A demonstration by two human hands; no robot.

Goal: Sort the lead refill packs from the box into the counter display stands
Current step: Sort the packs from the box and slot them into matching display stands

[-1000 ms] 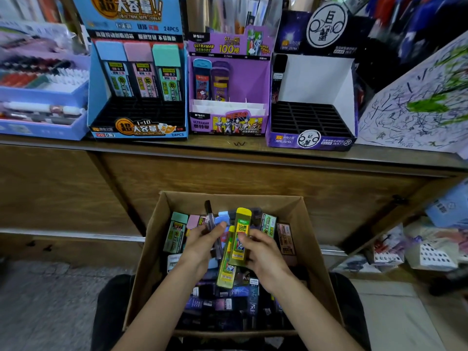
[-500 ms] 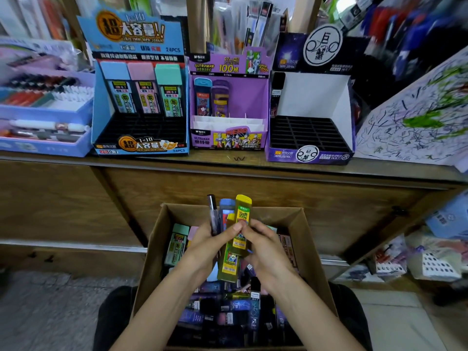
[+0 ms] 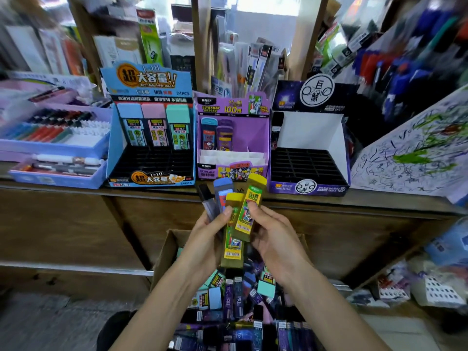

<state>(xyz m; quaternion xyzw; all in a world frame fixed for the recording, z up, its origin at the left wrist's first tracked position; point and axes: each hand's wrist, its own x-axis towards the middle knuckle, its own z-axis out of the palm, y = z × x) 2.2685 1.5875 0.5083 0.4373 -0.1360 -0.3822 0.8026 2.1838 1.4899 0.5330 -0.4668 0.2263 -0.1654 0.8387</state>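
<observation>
Yellow-capped lead pack [image 3: 250,210] is pinched upright by the right hand [image 3: 276,239], just beside the left hand [image 3: 205,234], which grips a fan of three more packs [image 3: 220,196] above the near box [image 3: 164,252]. Sorting looks barely begun. The box is heaped full, the blue stand [image 3: 149,160] shows three packs, the purple stand [image 3: 233,140] two, and the right stand [image 3: 307,163] is nearly bare.
</observation>
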